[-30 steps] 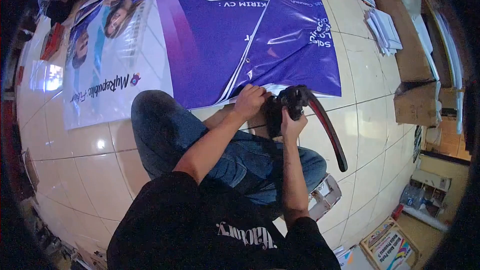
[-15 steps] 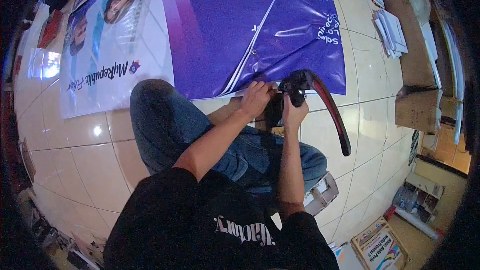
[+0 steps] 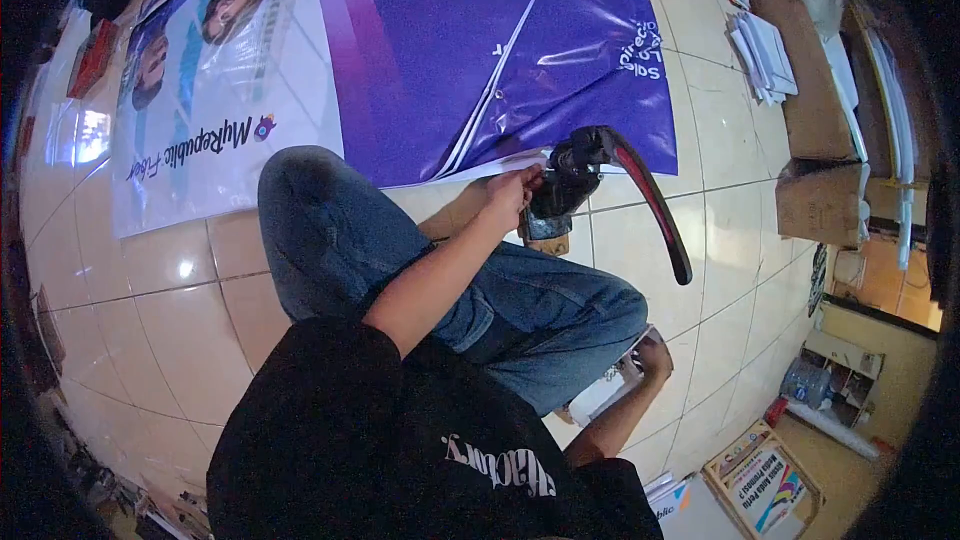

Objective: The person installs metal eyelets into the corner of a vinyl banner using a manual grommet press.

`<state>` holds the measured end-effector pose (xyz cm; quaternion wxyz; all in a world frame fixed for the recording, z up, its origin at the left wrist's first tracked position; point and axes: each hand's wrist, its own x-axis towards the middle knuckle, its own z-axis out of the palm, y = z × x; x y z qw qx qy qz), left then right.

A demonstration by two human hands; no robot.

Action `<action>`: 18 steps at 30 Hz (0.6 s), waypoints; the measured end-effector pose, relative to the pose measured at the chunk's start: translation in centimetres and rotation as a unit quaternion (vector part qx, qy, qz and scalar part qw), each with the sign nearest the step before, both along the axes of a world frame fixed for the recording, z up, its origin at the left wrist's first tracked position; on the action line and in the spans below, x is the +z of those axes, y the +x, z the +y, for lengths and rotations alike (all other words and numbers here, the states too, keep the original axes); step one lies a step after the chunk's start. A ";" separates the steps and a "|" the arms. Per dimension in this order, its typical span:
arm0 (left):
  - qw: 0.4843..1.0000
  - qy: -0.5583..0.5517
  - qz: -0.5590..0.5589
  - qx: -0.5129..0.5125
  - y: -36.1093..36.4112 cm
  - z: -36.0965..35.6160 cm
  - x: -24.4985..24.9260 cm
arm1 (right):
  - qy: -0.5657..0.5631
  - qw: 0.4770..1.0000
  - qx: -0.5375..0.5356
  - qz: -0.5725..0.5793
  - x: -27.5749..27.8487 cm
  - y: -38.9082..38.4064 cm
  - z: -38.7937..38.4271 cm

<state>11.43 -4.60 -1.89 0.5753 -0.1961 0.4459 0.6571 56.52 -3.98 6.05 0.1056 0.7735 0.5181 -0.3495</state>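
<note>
A large purple and white printed vinyl banner (image 3: 420,90) lies on the floor before my knees, with its right corner folded over in a diagonal crease. At its near edge stands a black hand press (image 3: 565,185), an eyelet press by its look, with a long curved black and red lever (image 3: 655,205). My left hand (image 3: 510,198) is closed on the banner's edge, right beside the press. My right hand (image 3: 655,358) reaches down into a small light-coloured box (image 3: 600,395) beside my right knee. Its fingers are mostly hidden there.
Stacks of white paper (image 3: 765,58) lie on the tiles at the right, beside a cardboard box (image 3: 820,205). A framed sign (image 3: 765,480) stands at the lower right, near a shelf holding a water bottle (image 3: 805,385). A red box (image 3: 92,58) is at the far left.
My right hand has left the press and moved back to the small box. My left hand stays at the banner's edge, slightly closer to the press.
</note>
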 end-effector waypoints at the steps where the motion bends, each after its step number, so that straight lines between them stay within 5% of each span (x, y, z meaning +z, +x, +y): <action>1: 1.000 0.004 0.000 -0.002 0.2 0.3 -0.8 | 0.018 0.999 0.028 -0.007 -1.0 -0.1 -0.1; 7: 0.984 0.000 0.175 -0.020 -0.2 -0.3 0.7 | 0.164 0.955 0.240 -0.068 -7.8 3.1 1.3; 10: 0.982 -0.005 0.181 -0.048 0.3 -0.6 0.0 | 0.149 0.971 0.178 -0.063 -6.0 2.7 -0.1; 12: 0.988 0.016 0.152 -0.030 0.9 -0.4 -1.9 | 0.282 0.914 0.273 -0.098 -4.0 1.9 -1.0; 16: 0.993 0.046 0.102 -0.026 0.6 -0.5 -1.2 | 0.278 0.957 0.079 0.023 2.1 -3.7 -2.9; 18: 0.995 0.043 0.084 -0.024 0.4 -0.3 -0.9 | 0.281 0.956 0.083 0.013 3.1 -4.6 -3.6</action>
